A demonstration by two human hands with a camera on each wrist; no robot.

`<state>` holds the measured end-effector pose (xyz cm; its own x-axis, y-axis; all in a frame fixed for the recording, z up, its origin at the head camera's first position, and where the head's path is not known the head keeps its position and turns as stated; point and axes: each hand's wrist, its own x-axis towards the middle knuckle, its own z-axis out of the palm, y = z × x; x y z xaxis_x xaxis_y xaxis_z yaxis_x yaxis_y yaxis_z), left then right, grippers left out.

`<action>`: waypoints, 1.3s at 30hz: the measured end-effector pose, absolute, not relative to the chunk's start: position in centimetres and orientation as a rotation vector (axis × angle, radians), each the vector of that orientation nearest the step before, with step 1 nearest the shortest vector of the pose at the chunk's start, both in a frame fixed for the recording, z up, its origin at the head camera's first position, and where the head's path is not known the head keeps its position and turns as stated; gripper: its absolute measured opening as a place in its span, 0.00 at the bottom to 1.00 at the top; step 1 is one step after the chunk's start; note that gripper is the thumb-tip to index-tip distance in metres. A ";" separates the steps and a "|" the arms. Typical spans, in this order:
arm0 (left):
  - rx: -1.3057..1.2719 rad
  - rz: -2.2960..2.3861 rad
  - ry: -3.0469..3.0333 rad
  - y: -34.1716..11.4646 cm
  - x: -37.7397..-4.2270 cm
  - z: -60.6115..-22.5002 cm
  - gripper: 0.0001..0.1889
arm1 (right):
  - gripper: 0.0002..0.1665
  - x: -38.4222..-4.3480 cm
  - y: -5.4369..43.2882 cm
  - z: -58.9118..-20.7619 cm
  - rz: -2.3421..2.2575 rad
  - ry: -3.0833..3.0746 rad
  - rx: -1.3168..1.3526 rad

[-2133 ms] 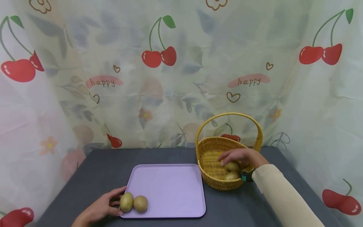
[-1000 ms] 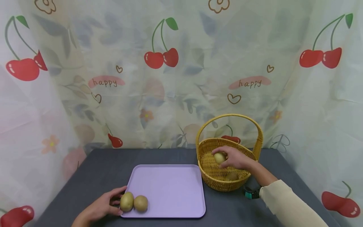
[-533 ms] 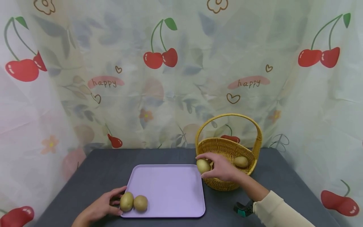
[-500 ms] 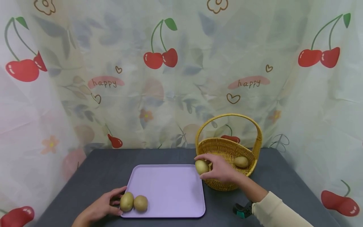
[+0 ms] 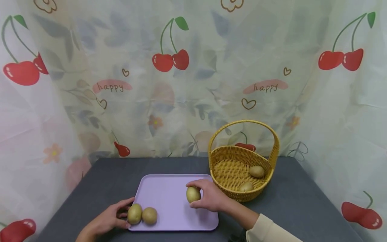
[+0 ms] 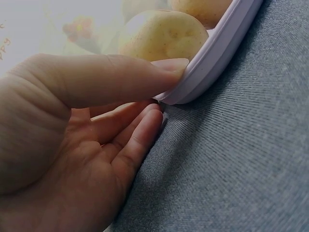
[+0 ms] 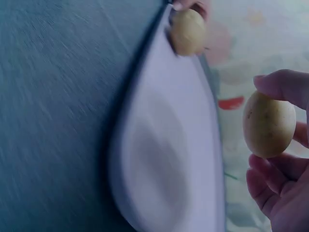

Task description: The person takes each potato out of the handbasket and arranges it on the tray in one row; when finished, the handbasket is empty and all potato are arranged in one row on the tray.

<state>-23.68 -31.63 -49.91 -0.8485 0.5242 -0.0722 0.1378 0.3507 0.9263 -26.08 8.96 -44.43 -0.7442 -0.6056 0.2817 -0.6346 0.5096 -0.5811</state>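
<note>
My right hand (image 5: 211,196) holds a yellow-brown potato (image 5: 193,194) above the right part of a lilac tray (image 5: 172,198). In the right wrist view, thumb and fingertips pinch that potato (image 7: 269,124) at opposite ends, apart from the tray. At the tray's near left corner, my left hand (image 5: 107,220) grips the rim. The left wrist view has the thumb along the rim (image 6: 212,55) and the fingers low against its outer side. Two potatoes, one at the corner (image 5: 134,214) and one beside it (image 5: 149,215), lie on the tray by that hand.
A wicker basket (image 5: 225,191) with a tall arched handle stands right of the tray, two potatoes (image 5: 256,171) inside it, the nearer one (image 5: 246,187) by the front rim. Dark grey cloth covers the table (image 5: 118,174). A cherry-print curtain (image 5: 193,111) hangs behind and at both sides.
My right hand has taken a potato out of the basket and carried it left over the tray. The left hand has stayed at the tray's corner.
</note>
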 end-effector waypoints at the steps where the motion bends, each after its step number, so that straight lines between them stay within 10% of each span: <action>1: 0.579 1.498 2.262 -31.7 -23.6 -49.9 0.45 | 0.33 -26.0 8.5 -44.8 1.080 -2.703 1.103; 39: 0.574 1.496 2.266 -31.4 -23.7 -49.7 0.46 | 0.39 -23.1 -0.8 -49.4 0.966 -2.730 1.089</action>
<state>-23.73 -31.43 -49.75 -0.8509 0.5195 -0.0773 0.1331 0.3558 0.9250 -23.06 -0.76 -49.36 -0.7510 -0.6061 0.2620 -0.6360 0.5573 -0.5338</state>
